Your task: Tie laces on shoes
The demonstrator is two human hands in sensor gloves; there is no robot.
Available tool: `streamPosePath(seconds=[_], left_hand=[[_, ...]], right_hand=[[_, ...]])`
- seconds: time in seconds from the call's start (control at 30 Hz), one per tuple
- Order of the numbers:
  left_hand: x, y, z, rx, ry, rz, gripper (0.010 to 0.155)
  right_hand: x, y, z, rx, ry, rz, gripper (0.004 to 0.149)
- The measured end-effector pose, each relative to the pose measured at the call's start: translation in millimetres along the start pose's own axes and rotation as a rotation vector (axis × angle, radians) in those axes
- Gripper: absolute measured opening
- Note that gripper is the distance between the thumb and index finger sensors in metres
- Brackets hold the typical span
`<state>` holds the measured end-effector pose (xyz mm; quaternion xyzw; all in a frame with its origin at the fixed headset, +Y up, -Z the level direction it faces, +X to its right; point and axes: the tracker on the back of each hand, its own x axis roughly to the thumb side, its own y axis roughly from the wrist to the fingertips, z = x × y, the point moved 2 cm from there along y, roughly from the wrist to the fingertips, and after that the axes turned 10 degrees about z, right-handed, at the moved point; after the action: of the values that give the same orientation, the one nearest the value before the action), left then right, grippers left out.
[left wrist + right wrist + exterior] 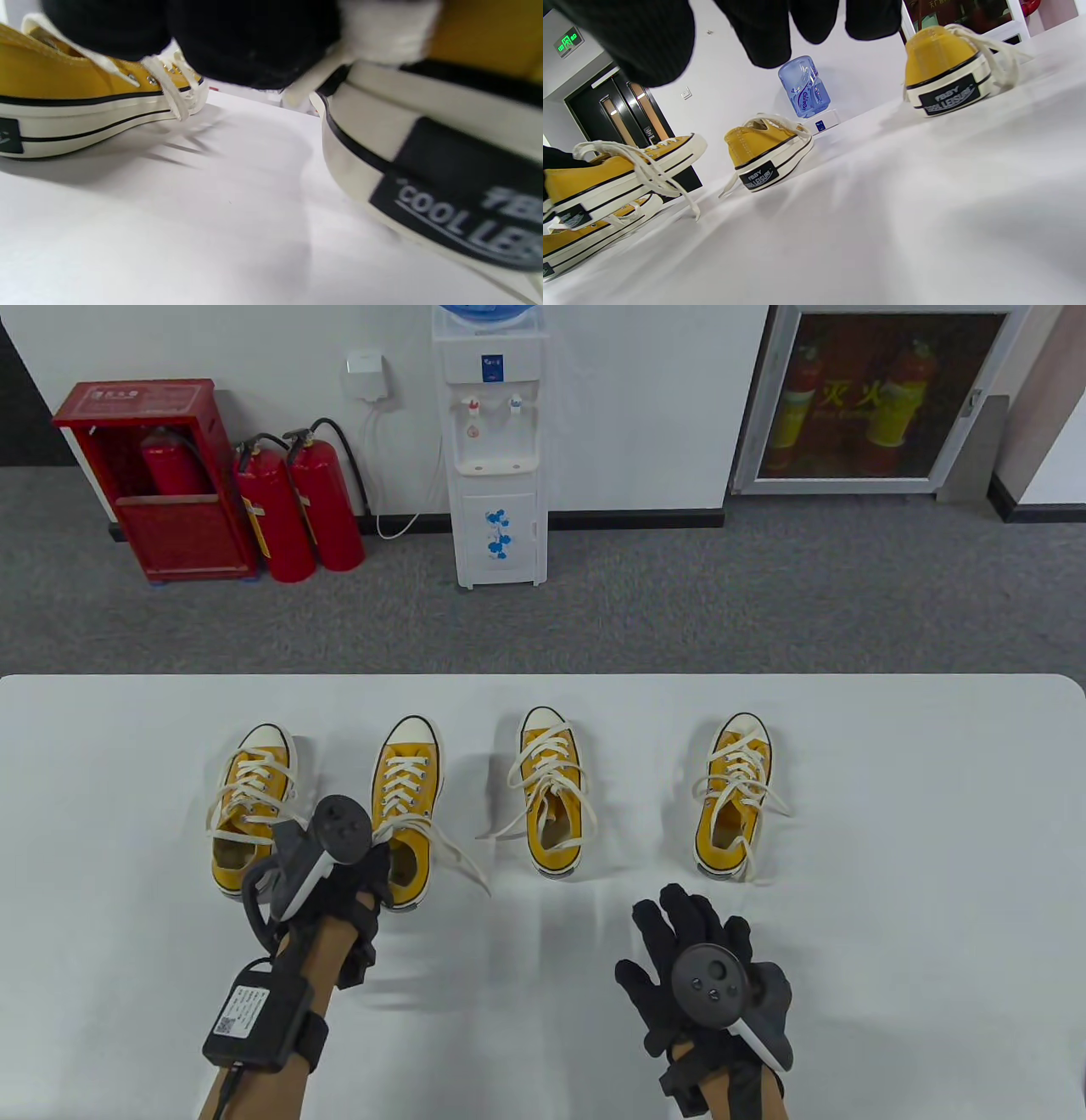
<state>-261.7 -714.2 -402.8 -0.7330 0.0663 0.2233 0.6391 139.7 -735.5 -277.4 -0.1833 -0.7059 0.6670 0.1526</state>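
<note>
Several yellow sneakers with cream laces stand in a row on the white table (891, 899). My left hand (373, 869) grips the heel of the second shoe from the left (407, 789); in the left wrist view my fingers (237, 42) sit on top of its heel (424, 148). That shoe's lace (462, 861) trails loose to the right. The first shoe (250, 806) stands just left of it. The third shoe (551, 806) and the fourth shoe (734, 797) have loose laces. My right hand (687, 933) is open with fingers spread, empty, in front of them.
The table's far edge (543, 676) lies behind the shoes. Beyond it, on the floor, stand a water dispenser (496, 449) and red fire extinguishers (297, 509).
</note>
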Motion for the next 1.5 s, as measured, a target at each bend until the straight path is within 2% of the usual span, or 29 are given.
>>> streamPosePath(seconds=[0.2, 0.33, 0.4, 0.5, 0.6, 0.73, 0.83, 0.93, 1.07, 1.3, 1.5], left_hand=[[-7, 28, -16, -0.012, 0.013, 0.067, 0.046], [-12, 42, -27, -0.065, -0.057, 0.104, 0.046], [-11, 45, -27, -0.036, -0.041, 0.106, 0.046], [-7, 45, -30, -0.036, -0.009, 0.104, 0.046], [-6, 41, -25, 0.008, 0.005, 0.105, 0.049], [-2, 30, -8, 0.064, -0.005, 0.073, 0.053], [12, 17, 10, 0.115, -0.020, 0.037, 0.055], [37, -1, 25, 0.161, 0.035, -0.017, 0.059], [73, -24, 29, 0.125, -0.011, -0.117, 0.060], [132, -59, -1, -0.030, -0.023, -0.295, 0.074], [153, -60, -39, -0.130, 0.047, -0.380, 0.082]], right_hand=[[1, 1, 1, 0.006, 0.001, -0.008, 0.075], [1, 1, 0, 0.003, 0.001, -0.006, 0.074], [-1, 1, 1, 0.003, 0.011, 0.002, 0.074], [-4, 3, 2, 0.014, 0.013, 0.021, 0.074], [-6, 5, 3, 0.024, 0.014, 0.032, 0.074], [-6, 5, 3, 0.024, 0.015, 0.034, 0.074], [-5, 5, 4, 0.025, 0.010, 0.031, 0.074], [-4, 4, 3, 0.018, 0.004, 0.025, 0.074], [-4, 4, 1, 0.011, 0.012, 0.025, 0.074], [-8, 4, 2, 0.018, 0.022, 0.038, 0.074], [-8, 5, 3, 0.031, 0.017, 0.042, 0.075]])
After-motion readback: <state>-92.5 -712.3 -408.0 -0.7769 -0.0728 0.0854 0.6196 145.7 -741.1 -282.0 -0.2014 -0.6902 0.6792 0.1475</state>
